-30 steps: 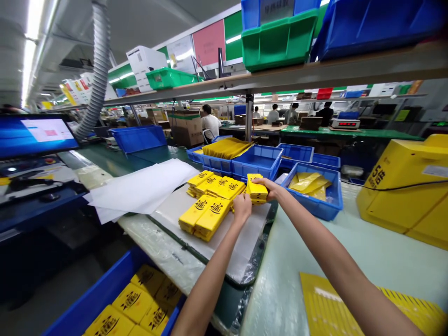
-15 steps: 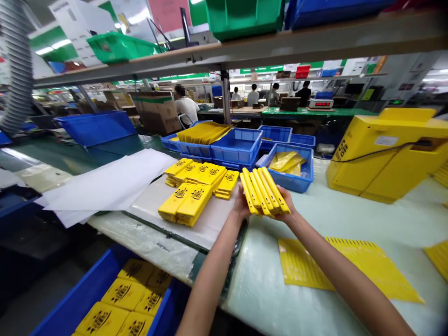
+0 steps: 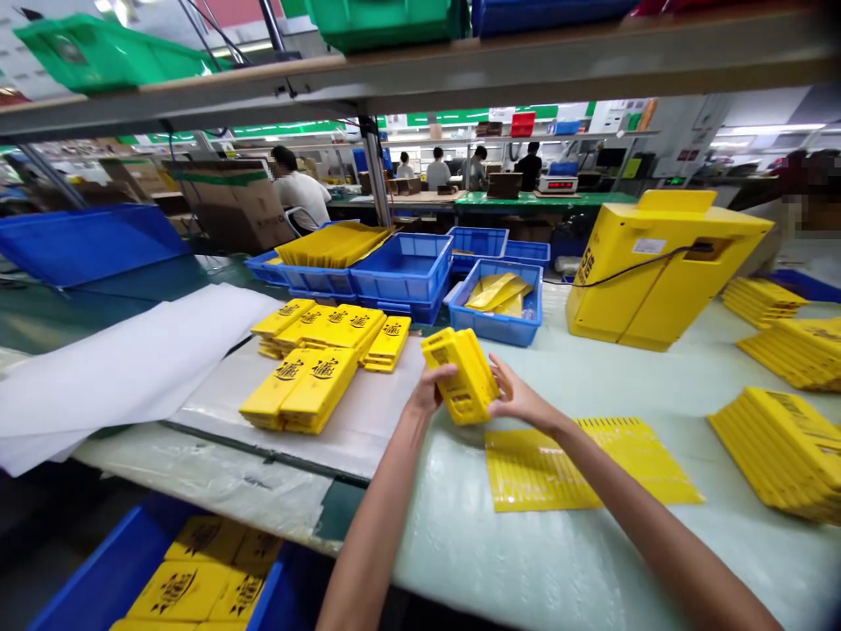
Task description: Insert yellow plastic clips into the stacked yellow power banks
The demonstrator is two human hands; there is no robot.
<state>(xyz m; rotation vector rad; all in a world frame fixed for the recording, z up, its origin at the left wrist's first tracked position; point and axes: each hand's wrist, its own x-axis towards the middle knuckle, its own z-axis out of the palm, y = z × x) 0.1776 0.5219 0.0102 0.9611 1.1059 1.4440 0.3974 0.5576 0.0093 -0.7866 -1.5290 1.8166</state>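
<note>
Between my two hands, a bundle of yellow cases (image 3: pixel 468 377) is held tilted above the table. My left hand (image 3: pixel 430 390) grips its left side, with fingers across the front. On the right side, my right hand (image 3: pixel 516 394) presses fingers and thumb against the bundle. To the left, stacks of yellow cases with black printing (image 3: pixel 319 372) lie on a white sheet (image 3: pixel 216 394). Below my right forearm a flat ribbed yellow sheet (image 3: pixel 545 473) lies on the pale green table (image 3: pixel 473 535).
Blue bins (image 3: pixel 417 267) with yellow pieces stand behind. A yellow machine (image 3: pixel 644 272) with a black cable is at the right, near more yellow stacks (image 3: pixel 781 447). A blue crate (image 3: pixel 98 561) sits lower left. A shelf (image 3: pixel 216 109) crosses overhead; people sit far back.
The bundle has turned from edge-on to showing its broad face and ends, and my fingers have shifted round it. The view has swung right, showing more yellow stacks.
</note>
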